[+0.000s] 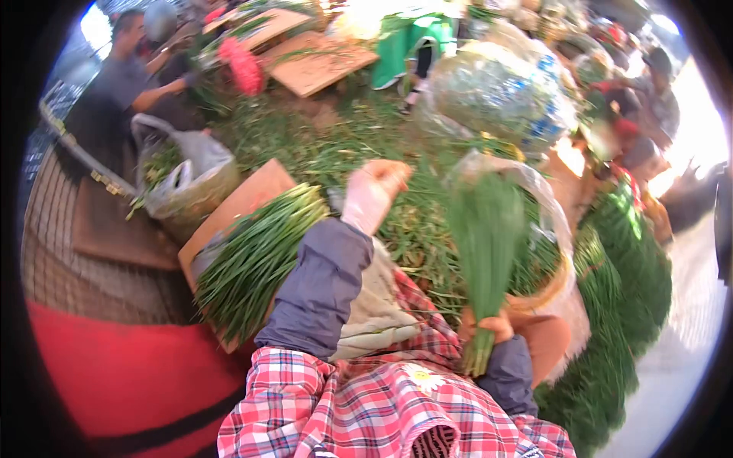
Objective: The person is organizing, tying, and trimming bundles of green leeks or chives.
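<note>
Near my lap on the right, my right hand (495,327) is wrapped round the pale stem ends of a bunch of green stalks (486,237), whose blurred leafy tops point away from me. My left hand (376,187) is raised in front of me at the centre, fingers curled together; whether anything is between them is too blurred to tell. Just left of that forearm, a pile of long green stalks (256,256) lies on a brown board (263,179), pale ends toward the hand.
Loose greens (336,153) cover the ground ahead. A grey bag (206,164) stands left, an open plastic-lined basket (561,221) right. Bundled greens (618,305) line the far right. A large clear bag (496,88) sits beyond. One person (126,72) is at upper left, others (657,99) upper right.
</note>
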`<action>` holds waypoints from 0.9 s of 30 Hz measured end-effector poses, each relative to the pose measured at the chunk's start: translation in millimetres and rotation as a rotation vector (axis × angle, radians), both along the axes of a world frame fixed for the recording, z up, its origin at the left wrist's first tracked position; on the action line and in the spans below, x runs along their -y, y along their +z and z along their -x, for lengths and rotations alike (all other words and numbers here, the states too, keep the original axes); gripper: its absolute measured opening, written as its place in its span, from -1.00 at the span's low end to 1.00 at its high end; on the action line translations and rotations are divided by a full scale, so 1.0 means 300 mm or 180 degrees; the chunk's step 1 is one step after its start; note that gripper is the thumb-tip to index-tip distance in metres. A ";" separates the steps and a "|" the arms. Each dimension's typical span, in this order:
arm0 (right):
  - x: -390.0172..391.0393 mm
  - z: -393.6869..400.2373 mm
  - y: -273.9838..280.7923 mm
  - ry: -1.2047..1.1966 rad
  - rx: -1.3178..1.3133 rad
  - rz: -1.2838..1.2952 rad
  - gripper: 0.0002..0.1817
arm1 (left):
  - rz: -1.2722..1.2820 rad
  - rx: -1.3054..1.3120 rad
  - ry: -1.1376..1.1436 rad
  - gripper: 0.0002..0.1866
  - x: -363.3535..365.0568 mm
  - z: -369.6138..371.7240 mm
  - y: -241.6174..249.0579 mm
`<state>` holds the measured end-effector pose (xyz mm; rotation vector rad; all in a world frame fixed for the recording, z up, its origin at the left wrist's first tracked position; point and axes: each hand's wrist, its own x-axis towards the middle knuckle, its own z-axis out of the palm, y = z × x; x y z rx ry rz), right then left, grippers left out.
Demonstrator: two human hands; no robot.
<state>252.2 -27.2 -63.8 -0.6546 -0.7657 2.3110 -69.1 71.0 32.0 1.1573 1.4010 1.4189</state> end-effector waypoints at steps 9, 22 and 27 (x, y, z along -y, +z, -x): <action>-0.314 0.104 0.202 -0.0932 0.0194 -0.0362 -0.52 | -0.0116 -0.2764 -0.0089 -0.91 0.555 0.265 -0.157; -0.681 1.008 0.388 0.1297 0.0668 -0.1708 -0.39 | 0.1801 -0.4209 0.0600 0.15 0.491 0.630 -0.336; -0.602 1.381 0.420 0.1978 0.1013 -0.3562 -0.39 | 0.0781 -0.4246 0.0899 -0.30 0.589 0.516 -0.469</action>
